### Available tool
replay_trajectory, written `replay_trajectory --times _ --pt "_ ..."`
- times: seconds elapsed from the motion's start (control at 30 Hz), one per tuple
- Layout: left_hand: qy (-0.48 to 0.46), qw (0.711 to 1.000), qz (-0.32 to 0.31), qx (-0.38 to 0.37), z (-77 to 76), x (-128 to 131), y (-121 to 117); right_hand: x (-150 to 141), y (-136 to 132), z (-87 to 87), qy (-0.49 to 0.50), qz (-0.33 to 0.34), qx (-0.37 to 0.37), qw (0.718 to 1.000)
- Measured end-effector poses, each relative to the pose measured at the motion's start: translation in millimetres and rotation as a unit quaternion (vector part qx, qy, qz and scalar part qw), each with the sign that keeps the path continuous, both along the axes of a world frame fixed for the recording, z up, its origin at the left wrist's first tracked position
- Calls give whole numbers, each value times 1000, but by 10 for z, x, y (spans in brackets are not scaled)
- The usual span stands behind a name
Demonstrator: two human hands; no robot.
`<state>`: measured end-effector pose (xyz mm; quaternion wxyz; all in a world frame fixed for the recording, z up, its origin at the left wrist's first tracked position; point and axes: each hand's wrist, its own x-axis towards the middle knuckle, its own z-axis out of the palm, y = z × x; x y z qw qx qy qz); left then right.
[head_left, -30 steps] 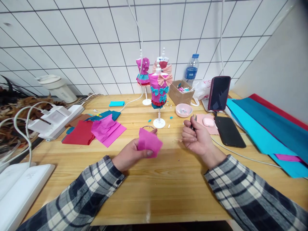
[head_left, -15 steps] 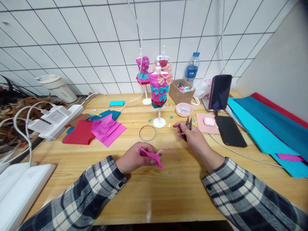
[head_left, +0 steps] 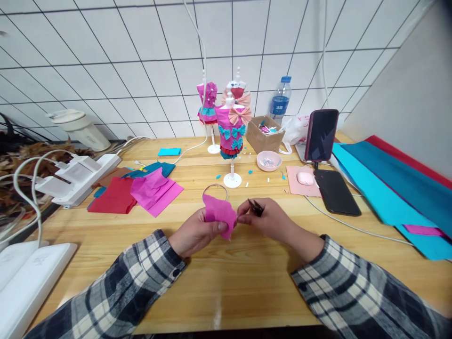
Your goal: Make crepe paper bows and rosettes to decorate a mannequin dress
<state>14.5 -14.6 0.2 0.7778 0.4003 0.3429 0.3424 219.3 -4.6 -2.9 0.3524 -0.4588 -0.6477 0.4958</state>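
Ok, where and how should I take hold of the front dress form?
Probably by the bare white stem, between the ruffled hem and the round base. Come in level from the right, where small scraps lie low; other forms stand behind. The front form stands upright, and pinching its bows could crush them.

1. Beyond the fingers [head_left: 243,211], a white tiled wall [head_left: 141,80] fills the background, its grid of thin dark joints slanting toward the sides.
2. Far to the left of the fingers, high up, one tile carries a grey smudge [head_left: 3,33].
3. To the right of the fingers, a plain pale grey wall [head_left: 395,103] meets the tiles in a corner.
4. Under the fingers lies a yellowish wooden table [head_left: 254,292] with visible grain; its far edge runs along the tiles.
5. Nearer than the fingers, a pale streak of light [head_left: 217,315] shines on the wood.
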Motion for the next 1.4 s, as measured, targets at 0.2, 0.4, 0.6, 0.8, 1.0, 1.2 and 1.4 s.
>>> replay_trajectory --times 0.2,0.4,0.6,0.8,1.0,1.2,1.4 --pt "80 991 105 20 -17 -42 61 502 315 -160 -134 -227 120 957" --pt "82 990 118 2 -12 -90 78 550 310 -96 -164 -249 147 943" --pt "46 992 104 -54 9 -57 99 246 95 33 -78 -66 19 995" --pt "38 992 119 -32 -25 -37 116 -3 -124 -12 -82 20 -61 995" --pt "51 989 137 2 -42 -13 122 -84 -180 -57 -157 47 -38 986" --pt "73 989 128 20 -47 2 111 -91 -162 -48 -203 54 -23 977" --pt "79 988 126 34 -51 15 102 -87 -160 19 -238 46 -5 970"
